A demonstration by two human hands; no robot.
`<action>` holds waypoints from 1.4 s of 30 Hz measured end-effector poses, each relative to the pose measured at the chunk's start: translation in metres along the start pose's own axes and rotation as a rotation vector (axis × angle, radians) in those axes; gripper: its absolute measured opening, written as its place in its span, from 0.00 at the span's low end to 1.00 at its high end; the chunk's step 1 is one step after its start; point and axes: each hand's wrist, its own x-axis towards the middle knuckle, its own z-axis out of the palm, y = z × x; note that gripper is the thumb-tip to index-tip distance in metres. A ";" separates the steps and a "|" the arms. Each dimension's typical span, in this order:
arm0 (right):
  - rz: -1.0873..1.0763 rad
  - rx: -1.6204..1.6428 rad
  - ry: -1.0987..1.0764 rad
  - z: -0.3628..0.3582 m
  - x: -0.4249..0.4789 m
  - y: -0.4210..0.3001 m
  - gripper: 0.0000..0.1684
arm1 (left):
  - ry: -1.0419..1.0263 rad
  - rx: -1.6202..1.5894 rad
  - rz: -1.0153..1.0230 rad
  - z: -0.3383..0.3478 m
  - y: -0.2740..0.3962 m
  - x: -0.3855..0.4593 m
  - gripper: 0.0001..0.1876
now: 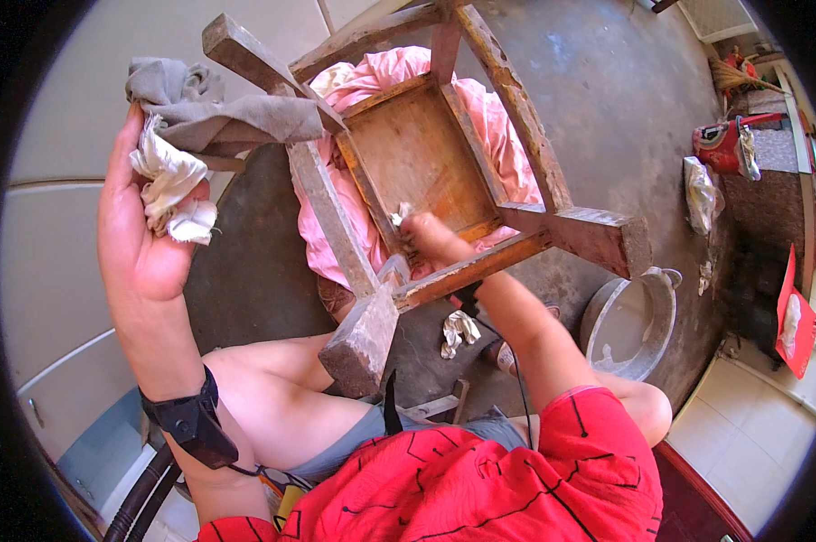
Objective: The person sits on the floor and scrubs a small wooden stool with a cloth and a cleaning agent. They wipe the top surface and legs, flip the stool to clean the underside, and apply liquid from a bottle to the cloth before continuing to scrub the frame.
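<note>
An old wooden stool (415, 162) is upside down in front of me, its worn legs pointing up towards me. Its underside rests on a bundle of pink cloth (496, 129). My left hand (147, 251) is raised at the stool's left, holding a crumpled white rag (167, 179). A grey cloth (238, 122) lies at its fingertips and stretches across to the stool's left leg. My right hand (438, 240) reaches between the rails into the recessed underside, with a small white wad (400, 213) at its fingers. The fingers are blurred and partly hidden by the frame.
A crumpled white rag (459, 333) lies on the dark floor between my legs. At the right stands a round grey basin (630, 328). Farther right are a red container (716, 146), a plastic bag (699, 193) and a straw broom (733, 74). Pale cabinet doors (55, 251) line the left.
</note>
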 end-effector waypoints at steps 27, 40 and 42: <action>0.174 -0.157 0.573 -0.062 0.104 0.041 0.26 | 0.174 0.068 0.009 0.001 0.000 -0.003 0.12; 0.076 0.283 -0.373 -0.100 -0.007 -0.023 0.15 | 0.090 0.005 0.034 0.000 -0.006 -0.003 0.12; 0.318 0.683 -0.047 -0.110 -0.005 -0.030 0.17 | 0.097 0.011 0.034 0.001 -0.008 -0.007 0.13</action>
